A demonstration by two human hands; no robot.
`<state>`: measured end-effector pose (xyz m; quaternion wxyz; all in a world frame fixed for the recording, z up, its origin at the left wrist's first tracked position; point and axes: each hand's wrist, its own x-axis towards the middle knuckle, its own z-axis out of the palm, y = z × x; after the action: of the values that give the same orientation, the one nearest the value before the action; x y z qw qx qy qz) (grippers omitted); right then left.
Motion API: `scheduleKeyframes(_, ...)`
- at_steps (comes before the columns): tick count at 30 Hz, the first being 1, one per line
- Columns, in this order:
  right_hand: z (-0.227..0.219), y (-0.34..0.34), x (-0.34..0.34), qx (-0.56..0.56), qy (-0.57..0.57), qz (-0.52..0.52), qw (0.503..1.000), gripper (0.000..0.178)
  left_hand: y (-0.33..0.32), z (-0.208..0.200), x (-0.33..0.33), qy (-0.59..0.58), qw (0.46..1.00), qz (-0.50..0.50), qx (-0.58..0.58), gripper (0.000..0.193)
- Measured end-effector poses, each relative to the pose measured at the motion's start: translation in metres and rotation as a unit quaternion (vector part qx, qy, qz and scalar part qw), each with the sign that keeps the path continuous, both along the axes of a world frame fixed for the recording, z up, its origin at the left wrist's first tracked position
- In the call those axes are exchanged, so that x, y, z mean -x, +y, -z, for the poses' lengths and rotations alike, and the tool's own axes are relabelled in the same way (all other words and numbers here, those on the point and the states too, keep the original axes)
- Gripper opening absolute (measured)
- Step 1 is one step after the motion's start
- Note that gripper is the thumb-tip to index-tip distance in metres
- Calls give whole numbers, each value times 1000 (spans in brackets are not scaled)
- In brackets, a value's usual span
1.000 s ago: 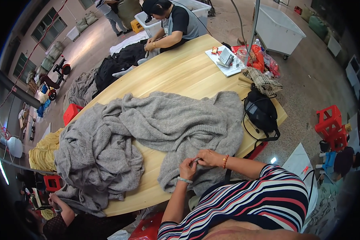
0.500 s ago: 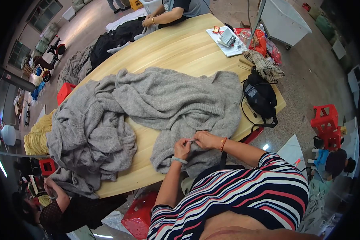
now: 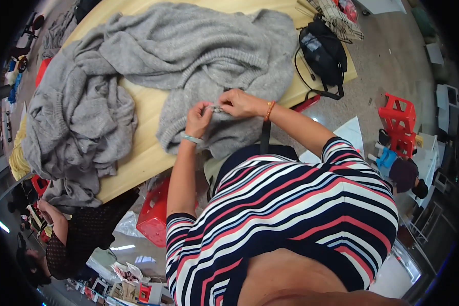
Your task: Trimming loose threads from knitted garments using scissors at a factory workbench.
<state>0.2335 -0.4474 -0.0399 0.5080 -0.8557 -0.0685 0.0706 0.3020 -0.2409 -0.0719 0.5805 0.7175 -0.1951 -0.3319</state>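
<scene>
A grey knit garment (image 3: 199, 56) lies rumpled across the table, with a ribbed band folded through its middle. At its near edge my left hand (image 3: 198, 120) pinches a small bit of the knit between thumb and fingertips. Right beside it my right hand (image 3: 239, 103) is closed on the same bit, the fingertips of both hands almost meeting. What exactly lies between the fingertips is too small to make out. To the left, a heaped pile of the same grey knitwear (image 3: 81, 127) hangs partly over the table's near edge.
The pale wooden table (image 3: 143, 109) carries a black bag with a cord (image 3: 324, 53) at its right. Red stools (image 3: 155, 214) stand beneath the near edge and at far right (image 3: 395, 122). A co-worker in dark clothing (image 3: 81, 245) is at lower left.
The view has tipped downward, so the table and knitwear sit higher in the picture. Both hands remain together at the garment's near edge, still pinching it.
</scene>
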Motion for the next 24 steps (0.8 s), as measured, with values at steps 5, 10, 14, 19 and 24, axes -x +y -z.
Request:
scheduleKeyframes(5,-20,-1,-9,-42,153,-52,986,25,16,-8,-9,22,999,38,14,14)
scheduleKeyframes(10,20,-8,-19,-43,66,69,994,32,21,-45,-6,-236,956,16,-171,26)
scheduleKeyframes(14,7,-38,-34,295,75,208,930,39,65,-50,-15,-236,900,109,-348,26)
scheduleKeyframes(19,-19,-108,-59,439,24,285,852,46,147,-59,-30,-135,948,124,-260,20)
scheduleKeyframes(24,-45,-75,-60,423,165,135,881,34,184,-43,-26,13,981,5,-193,18)
